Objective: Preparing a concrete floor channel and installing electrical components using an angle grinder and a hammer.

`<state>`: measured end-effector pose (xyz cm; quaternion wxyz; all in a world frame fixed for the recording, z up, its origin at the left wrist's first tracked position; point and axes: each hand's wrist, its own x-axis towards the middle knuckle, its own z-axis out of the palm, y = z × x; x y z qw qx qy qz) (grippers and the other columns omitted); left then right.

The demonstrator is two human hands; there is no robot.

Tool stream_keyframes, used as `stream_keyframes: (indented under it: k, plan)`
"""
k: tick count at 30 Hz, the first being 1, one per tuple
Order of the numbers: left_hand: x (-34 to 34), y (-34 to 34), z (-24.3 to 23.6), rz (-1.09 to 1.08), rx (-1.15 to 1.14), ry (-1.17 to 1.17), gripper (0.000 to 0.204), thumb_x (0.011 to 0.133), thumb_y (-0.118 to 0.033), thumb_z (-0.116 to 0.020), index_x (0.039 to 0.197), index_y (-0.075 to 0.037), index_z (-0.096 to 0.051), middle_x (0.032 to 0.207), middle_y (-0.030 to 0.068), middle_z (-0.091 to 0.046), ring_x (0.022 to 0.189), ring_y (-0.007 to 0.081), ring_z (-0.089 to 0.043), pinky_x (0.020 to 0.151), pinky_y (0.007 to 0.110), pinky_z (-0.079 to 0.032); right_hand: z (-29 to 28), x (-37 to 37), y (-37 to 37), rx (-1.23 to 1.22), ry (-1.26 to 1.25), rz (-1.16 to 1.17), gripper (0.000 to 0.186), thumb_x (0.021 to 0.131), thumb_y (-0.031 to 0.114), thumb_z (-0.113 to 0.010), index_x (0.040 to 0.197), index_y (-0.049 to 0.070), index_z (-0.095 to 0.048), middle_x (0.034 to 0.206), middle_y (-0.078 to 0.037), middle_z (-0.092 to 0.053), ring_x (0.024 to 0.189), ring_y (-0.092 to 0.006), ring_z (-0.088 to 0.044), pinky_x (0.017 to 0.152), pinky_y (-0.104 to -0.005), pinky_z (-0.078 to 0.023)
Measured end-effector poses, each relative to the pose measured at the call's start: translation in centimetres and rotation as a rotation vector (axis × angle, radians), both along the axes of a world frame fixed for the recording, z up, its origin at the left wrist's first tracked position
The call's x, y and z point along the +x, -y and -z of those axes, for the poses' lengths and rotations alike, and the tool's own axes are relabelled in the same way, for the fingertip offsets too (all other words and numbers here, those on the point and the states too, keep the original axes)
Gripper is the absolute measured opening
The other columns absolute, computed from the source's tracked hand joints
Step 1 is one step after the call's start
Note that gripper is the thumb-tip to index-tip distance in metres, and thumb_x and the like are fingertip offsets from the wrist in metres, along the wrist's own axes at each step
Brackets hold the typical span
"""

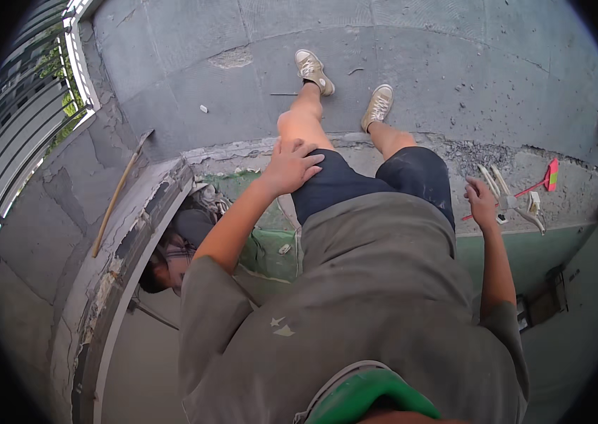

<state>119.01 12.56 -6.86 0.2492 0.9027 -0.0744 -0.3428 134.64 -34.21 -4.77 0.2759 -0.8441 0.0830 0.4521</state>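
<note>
My left hand [293, 168] lies on my left thigh, over the hem of my dark shorts [341, 185], with its fingers spread and nothing in it. My right hand [481, 203] hangs beside my right hip, its fingers loosely bent and apart, with no held thing visible. Close to it, a thin red-handled tool [552, 175] with a pink and yellow end lies on the rough ledge. Pale strips [500, 180] and a grey-white curved piece [529, 220] are beside that tool; their kind is unclear.
A wooden-handled tool with a metal head [121, 194] rests on the broken concrete edge at left. Below that edge, another person [189, 230] is partly hidden. Grey floor [426, 63] with rubble spreads around my shoes [379, 106]. Dark railings [27, 106] stand at far left.
</note>
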Motion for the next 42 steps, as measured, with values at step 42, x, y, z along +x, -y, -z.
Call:
stream_keyframes:
  k: [42]
  plan:
    - [4.9, 2.2, 3.9, -0.335, 0.126, -0.580, 0.031, 0.077, -0.026, -0.067, 0.094, -0.002, -0.059, 0.083, 0.0193, -0.063, 0.081, 0.0354, -0.061, 0.073, 0.040, -0.047, 10.6, -6.7, -24.0, 0.338, -0.517, -0.492, 0.040, 0.067, 0.035, -0.075, 0.086, 0.006, -0.055, 0.083, -0.014, -0.062, 0.084, -0.0315, -0.060, 0.072, -0.0394, -0.045]
